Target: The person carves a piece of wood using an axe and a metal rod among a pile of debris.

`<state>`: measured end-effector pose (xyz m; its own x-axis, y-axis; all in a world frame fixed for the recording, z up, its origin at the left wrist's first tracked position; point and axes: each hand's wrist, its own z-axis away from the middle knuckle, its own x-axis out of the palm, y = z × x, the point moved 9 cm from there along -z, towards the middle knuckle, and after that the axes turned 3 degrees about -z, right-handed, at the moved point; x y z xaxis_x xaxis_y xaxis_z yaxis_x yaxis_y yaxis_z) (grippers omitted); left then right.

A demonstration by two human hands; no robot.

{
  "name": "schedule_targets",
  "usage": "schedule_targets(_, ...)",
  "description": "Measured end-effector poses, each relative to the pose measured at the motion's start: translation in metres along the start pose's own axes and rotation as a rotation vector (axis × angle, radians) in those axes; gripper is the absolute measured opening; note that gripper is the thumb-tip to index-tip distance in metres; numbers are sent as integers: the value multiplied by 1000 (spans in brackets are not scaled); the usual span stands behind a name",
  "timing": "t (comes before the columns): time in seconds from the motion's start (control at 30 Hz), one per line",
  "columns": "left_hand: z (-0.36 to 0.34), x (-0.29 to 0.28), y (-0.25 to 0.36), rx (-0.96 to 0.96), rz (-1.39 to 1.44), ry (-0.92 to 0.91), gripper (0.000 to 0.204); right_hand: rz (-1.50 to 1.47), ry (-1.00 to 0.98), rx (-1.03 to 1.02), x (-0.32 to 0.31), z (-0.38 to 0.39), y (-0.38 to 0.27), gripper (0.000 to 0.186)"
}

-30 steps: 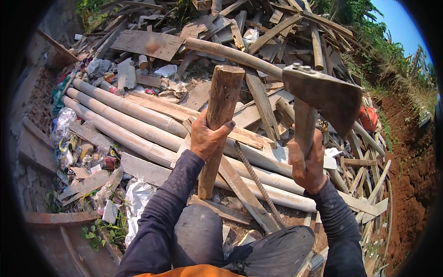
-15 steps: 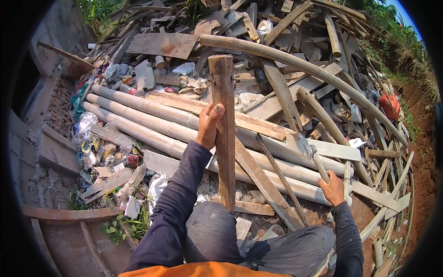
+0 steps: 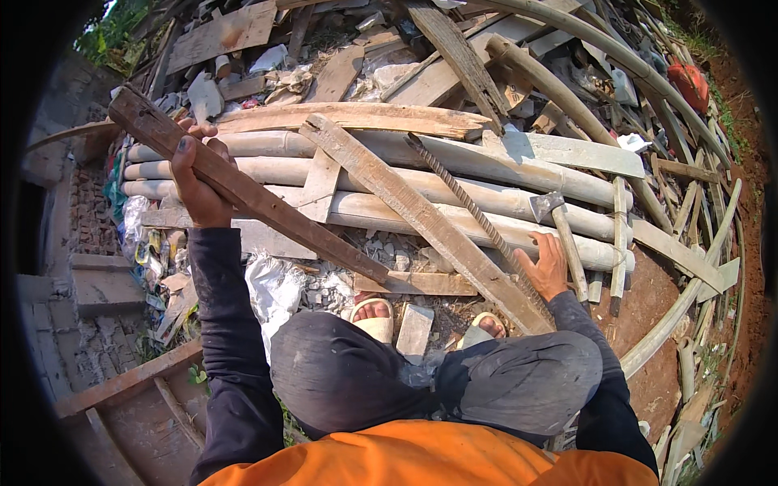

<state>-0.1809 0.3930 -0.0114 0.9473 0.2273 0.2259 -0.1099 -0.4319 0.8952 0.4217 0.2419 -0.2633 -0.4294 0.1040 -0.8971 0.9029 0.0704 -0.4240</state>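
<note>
My left hand (image 3: 198,182) is closed round a dark, squared length of timber (image 3: 267,212), which slants from upper left down to the right. Its low end is by a short board (image 3: 417,283) on the ground. My right hand (image 3: 545,266) has its fingers apart and nothing visible in it. Beside it a hatchet (image 3: 570,243) with a grey metal head and pale wooden handle leans against the bamboo poles (image 3: 486,219). A rusty ribbed steel bar (image 3: 478,215) passes close to the right thumb; whether they touch I cannot tell. A long pale plank (image 3: 429,223) slants alongside the bar.
Scrap wood and broken boards (image 3: 348,73) heap up beyond the poles. A white plastic bag (image 3: 271,292) and rubble lie near my left knee. At the far right sits a red container (image 3: 689,85). A brick wall (image 3: 91,212) borders the left side.
The timber in my left hand has swung from upright to a slant and moved left. My right hand has let go of the hatchet, which now rests against the poles. The view has tilted down.
</note>
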Motion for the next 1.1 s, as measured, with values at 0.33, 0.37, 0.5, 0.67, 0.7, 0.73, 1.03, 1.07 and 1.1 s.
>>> schedule_targets(0.33, 16, -71, 52, 72, 32, 195, 49, -157, -410, -3, 77, 14, -87, 108)
schedule_targets(0.37, 18, -70, 50, 62, 48, 204, 48, -210, -356, 8, 76, 13, -79, 108)
schedule_targets(0.5, 24, -79, 51, 95, 60, 157, 45, -585, -523, 76, 57, 18, -94, 100)
schedule_targets(0.67, 33, -105, 30, 58, 122, 270, 47, -435, -359, 41, -55, -20, -88, 102)
schedule_targets(0.7, 32, -109, 31, 47, 135, 256, 47, -350, -286, 30, -83, -41, -81, 101)
schedule_targets(0.73, 33, -118, 28, 33, 142, 265, 46, -313, -198, -13, -117, -69, -75, 99)
schedule_targets(1.03, 32, -82, -27, -90, 164, 457, 50, 196, 308, -178, -248, -205, -58, 80)
schedule_targets(1.07, 34, -83, -32, -108, 170, 463, 49, 109, 114, -186, -203, -188, -77, 73)
schedule_targets(1.1, 34, -84, -43, -123, 191, 469, 48, 38, -73, -197, -159, -167, -87, 66)
